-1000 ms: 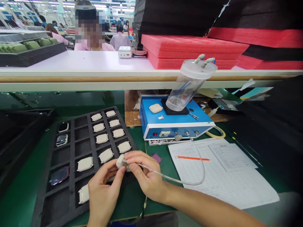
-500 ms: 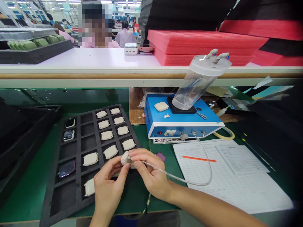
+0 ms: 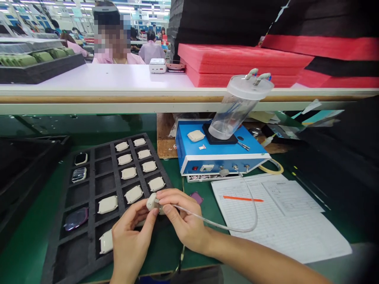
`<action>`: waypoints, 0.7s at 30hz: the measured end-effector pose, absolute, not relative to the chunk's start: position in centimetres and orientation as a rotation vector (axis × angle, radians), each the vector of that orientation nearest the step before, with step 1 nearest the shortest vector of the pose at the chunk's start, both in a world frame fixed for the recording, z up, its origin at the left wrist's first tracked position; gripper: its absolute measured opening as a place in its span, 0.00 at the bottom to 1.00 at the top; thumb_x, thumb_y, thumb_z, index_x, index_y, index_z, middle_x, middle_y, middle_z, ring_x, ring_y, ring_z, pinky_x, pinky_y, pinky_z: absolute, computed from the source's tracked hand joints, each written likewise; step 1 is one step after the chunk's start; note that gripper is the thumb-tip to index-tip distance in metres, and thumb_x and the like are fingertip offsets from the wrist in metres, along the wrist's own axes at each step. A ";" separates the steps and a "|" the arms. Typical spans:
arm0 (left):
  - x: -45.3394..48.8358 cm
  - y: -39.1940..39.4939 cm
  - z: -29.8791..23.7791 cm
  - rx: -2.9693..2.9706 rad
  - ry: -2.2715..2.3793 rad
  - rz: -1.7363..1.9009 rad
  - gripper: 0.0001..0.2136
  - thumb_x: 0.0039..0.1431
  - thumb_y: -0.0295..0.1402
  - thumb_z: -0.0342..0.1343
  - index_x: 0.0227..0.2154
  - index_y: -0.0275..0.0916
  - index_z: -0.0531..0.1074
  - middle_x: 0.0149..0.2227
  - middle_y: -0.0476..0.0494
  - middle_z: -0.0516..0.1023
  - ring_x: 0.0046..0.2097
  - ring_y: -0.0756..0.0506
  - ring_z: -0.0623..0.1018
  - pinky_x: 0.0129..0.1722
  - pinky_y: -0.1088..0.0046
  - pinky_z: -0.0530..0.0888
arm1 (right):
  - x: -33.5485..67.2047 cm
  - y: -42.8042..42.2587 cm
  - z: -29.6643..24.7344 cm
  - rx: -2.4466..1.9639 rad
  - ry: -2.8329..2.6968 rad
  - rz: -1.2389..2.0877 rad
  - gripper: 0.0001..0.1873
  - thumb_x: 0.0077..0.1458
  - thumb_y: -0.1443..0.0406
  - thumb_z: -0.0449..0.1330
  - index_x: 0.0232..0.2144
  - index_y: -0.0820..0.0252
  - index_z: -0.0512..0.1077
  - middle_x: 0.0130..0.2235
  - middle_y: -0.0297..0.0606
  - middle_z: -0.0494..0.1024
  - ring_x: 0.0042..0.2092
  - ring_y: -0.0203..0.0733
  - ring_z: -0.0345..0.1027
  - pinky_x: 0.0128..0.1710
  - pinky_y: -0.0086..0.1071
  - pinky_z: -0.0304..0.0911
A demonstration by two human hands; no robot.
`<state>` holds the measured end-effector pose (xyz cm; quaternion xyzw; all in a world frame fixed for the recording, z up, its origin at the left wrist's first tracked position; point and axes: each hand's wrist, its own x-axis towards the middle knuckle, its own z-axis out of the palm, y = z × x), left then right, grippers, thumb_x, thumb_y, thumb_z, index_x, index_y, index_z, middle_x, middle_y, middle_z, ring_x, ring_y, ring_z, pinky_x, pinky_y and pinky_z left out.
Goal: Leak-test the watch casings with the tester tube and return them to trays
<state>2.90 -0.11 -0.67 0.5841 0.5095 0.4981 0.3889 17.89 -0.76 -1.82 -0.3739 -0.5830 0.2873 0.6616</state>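
Observation:
My left hand (image 3: 130, 238) pinches a small cream watch case (image 3: 151, 202) between thumb and fingers, over the right edge of a black foam tray (image 3: 92, 197). Closed around the end of a clear thin tube (image 3: 220, 226), my right hand (image 3: 188, 223) holds its tip against the case. The fingers partly hide where tip and case meet. From there the tube loops back to the front of a blue box-shaped device (image 3: 189, 159). Several similar cream cases (image 3: 134, 194) lie in the tray's compartments, along with dark-faced watch pieces (image 3: 79, 174).
On the blue device are another cream case (image 3: 196, 136) and a tilted clear cylinder (image 3: 233, 112). Printed sheets (image 3: 284, 225) with an orange strip (image 3: 243, 198) lie at right. A purple piece (image 3: 196, 198) sits behind my right hand. Red foam blocks (image 3: 242, 59) are stacked on the shelf above.
The whole view has shifted slightly, so the bench appears a little further left and lower. Both hands stay together at the watch case, with the tube tip still against it.

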 end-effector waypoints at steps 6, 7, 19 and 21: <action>0.5 0.7 1.5 1.804 1.479 1.142 0.13 0.62 0.36 0.60 0.47 0.39 0.81 0.40 0.40 0.87 0.37 0.42 0.86 0.37 0.69 0.83 | 18.2 -1.9 -2.0 -0.862 -1.311 0.612 0.11 0.68 0.70 0.59 0.44 0.52 0.81 0.46 0.41 0.84 0.50 0.44 0.80 0.51 0.38 0.76; -0.7 1.6 2.5 1.920 1.557 1.093 0.14 0.63 0.36 0.58 0.49 0.40 0.80 0.41 0.40 0.87 0.38 0.41 0.86 0.38 0.68 0.82 | 18.3 -2.1 -2.2 -0.873 -1.310 0.612 0.12 0.67 0.71 0.59 0.44 0.52 0.81 0.47 0.41 0.84 0.50 0.44 0.80 0.51 0.38 0.76; -10.3 12.8 4.5 2.215 1.818 0.540 0.15 0.59 0.29 0.54 0.44 0.41 0.83 0.50 0.38 0.85 0.54 0.34 0.82 0.58 0.58 0.74 | 18.1 -2.7 -2.8 -0.959 -1.381 0.607 0.10 0.67 0.70 0.60 0.42 0.53 0.81 0.46 0.41 0.84 0.50 0.43 0.80 0.48 0.35 0.77; -11.0 13.4 4.6 2.152 1.995 0.530 0.10 0.58 0.28 0.57 0.39 0.38 0.83 0.46 0.32 0.85 0.54 0.30 0.81 0.59 0.51 0.72 | 18.1 -2.7 -2.9 -0.958 -1.392 0.612 0.10 0.67 0.70 0.60 0.42 0.54 0.81 0.47 0.41 0.84 0.50 0.42 0.80 0.48 0.33 0.77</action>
